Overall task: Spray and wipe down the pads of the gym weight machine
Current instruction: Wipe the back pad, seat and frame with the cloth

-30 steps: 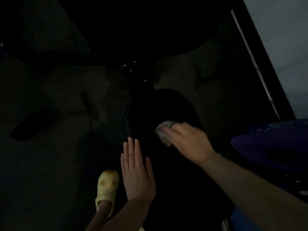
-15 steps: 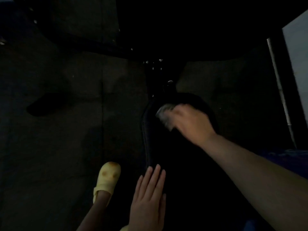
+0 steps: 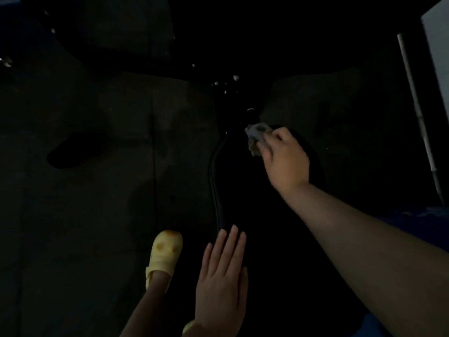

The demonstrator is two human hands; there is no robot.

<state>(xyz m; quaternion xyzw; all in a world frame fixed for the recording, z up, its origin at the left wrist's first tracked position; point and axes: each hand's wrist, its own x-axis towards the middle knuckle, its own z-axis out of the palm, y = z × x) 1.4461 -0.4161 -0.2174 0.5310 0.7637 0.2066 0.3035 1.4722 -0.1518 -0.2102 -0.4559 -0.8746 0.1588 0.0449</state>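
The scene is very dark. A long black seat pad [image 3: 233, 181] of the machine runs from the bottom centre toward the middle. My right hand [image 3: 285, 161] presses a crumpled grey cloth [image 3: 255, 137] against the pad's far end. My left hand [image 3: 222, 285] lies flat, fingers together, on the near part of the pad and holds nothing. No spray bottle shows.
The black machine frame [image 3: 230, 98] rises beyond the pad under a large dark overhang. My foot in a yellow clog [image 3: 165, 254] stands on the dark floor left of the pad. A thin metal bar [image 3: 418, 110] leans along the right edge beside a pale wall.
My right hand slid the cloth from the pad's middle to its far end. My left hand stayed flat on the near part of the pad, while the view shifted.
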